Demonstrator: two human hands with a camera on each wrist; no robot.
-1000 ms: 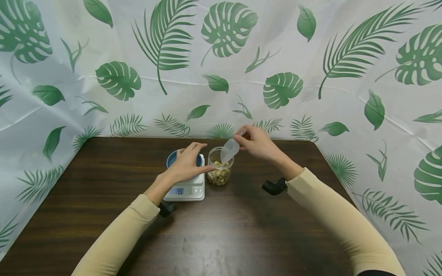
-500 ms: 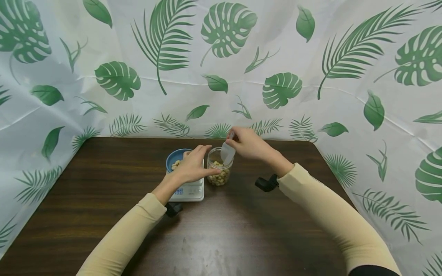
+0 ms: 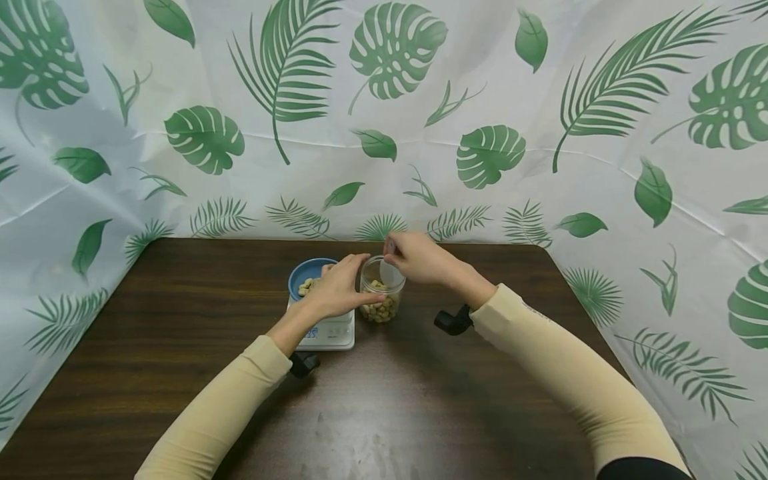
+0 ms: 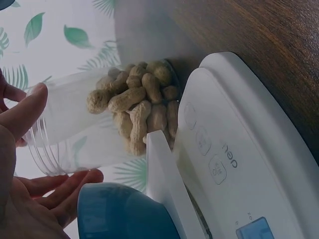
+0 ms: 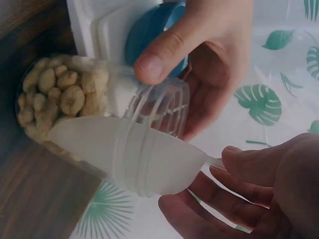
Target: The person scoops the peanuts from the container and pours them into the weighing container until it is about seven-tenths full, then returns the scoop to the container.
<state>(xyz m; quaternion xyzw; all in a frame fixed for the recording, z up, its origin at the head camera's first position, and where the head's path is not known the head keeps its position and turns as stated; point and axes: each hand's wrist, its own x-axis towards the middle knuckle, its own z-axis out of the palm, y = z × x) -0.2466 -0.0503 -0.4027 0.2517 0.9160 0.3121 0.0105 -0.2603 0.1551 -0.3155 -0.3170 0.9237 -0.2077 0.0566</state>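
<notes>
A clear plastic jar (image 4: 52,162) with unshelled peanuts (image 4: 139,112) in its lower half stands on the table. My left hand (image 3: 336,290) holds it near the mouth, thumb on one side and fingers on the other. From the right, my right hand (image 3: 423,259) pinches the thin handle of a translucent white scoop (image 5: 169,162). The scoop's bowl is down inside the jar, its tip at the peanuts in the right wrist view. Beside the jar, a blue bowl (image 3: 303,270) with several peanuts sits on a white digital scale (image 3: 329,341), partly hidden by my left hand.
The dark wooden table (image 3: 180,320) carries the scale and jar near its back edge. A leaf-print curtain (image 3: 324,153) hangs right behind that edge. Black wrist cameras stick out under both forearms, the right one (image 3: 451,322) low over the table.
My right hand has moved left and down, bringing the scoop deeper into the jar. My left hand has shifted slightly right, uncovering peanuts in the blue bowl.
</notes>
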